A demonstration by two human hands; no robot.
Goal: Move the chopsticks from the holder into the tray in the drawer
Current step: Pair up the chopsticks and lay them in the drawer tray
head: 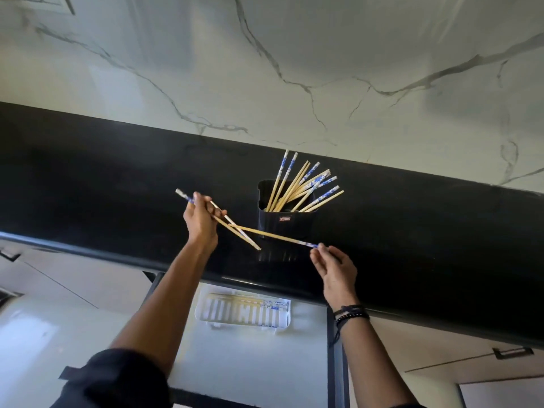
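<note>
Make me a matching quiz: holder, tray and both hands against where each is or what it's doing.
1 holder
2 tray
3 left hand
4 right hand

A pinches the blue end of a single chopstick
B stands on the black counter
C lies in the open drawer
D grips two chopsticks

Pairs: 1-B, 2-C, 3-D, 4-A.

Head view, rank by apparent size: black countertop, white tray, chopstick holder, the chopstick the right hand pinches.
1. black countertop, by far the largest.
2-3. white tray and chopstick holder: look about alike, the tray wider and the holder taller, so not ranked.
4. chopstick pinched by the right hand: long but thin.
</note>
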